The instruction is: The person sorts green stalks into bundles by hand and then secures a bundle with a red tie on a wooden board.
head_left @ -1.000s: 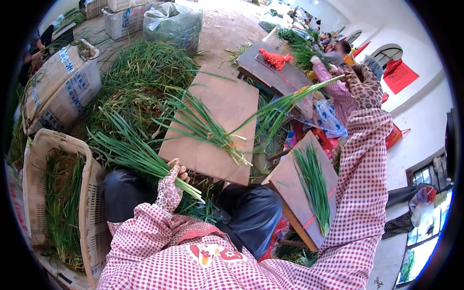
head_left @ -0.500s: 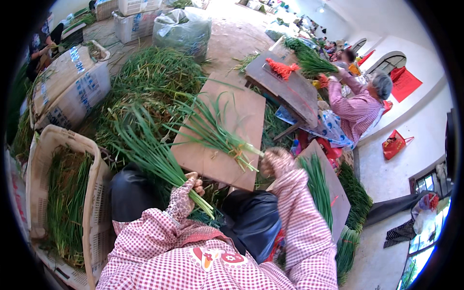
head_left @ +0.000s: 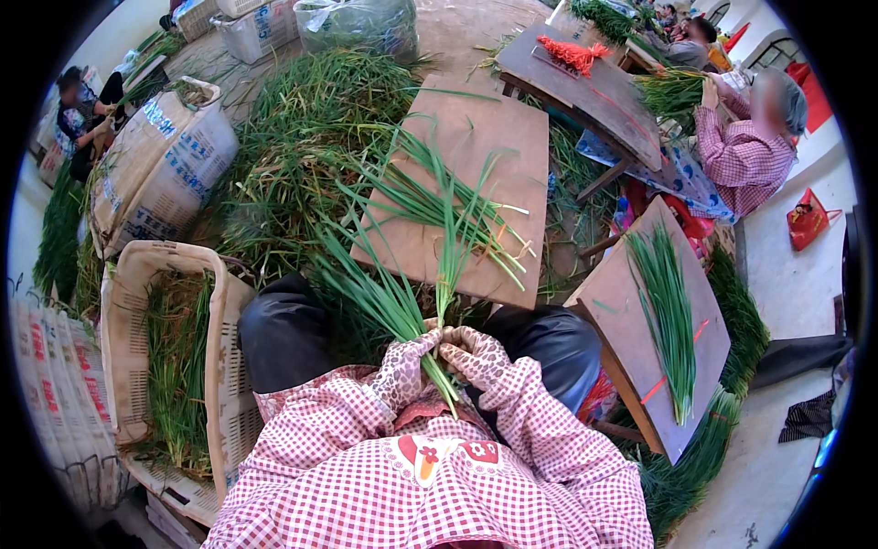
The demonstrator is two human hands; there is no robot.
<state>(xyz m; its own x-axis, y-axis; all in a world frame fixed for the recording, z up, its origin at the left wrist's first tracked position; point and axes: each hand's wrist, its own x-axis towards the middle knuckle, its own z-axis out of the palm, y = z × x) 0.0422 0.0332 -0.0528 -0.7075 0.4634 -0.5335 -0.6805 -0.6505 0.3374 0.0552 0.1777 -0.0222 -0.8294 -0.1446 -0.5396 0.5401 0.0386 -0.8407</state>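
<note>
My left hand [head_left: 407, 368] is closed around a bunch of green chives [head_left: 382, 306], its leaves fanning up to the left and its pale stem ends pointing down. Beside it, touching, my right hand [head_left: 476, 355] pinches a few chive stalks [head_left: 449, 274] by their lower ends, their leaves rising over the board. Both hands wear leopard-print gloves and are above my lap. Just ahead, loose chives [head_left: 425, 194], some with yellowed leaves, lie across a brown board [head_left: 485, 119]. To the right, a neat chive bundle [head_left: 666, 316] rests on a second board [head_left: 709, 361] across red ties.
A crate [head_left: 219, 357] of greens stands left of my knee. Beyond it sit a taped carton [head_left: 169, 174] and a heap of chives [head_left: 302, 137]. Red ties [head_left: 572, 53] lie on a dark table [head_left: 594, 101] at far right, where a co-worker [head_left: 745, 151] handles chives. Another person sits far left.
My right hand has come from the board's near right edge back to my left hand, now with a few stalks. The view has shifted, showing more of the right-hand board.
</note>
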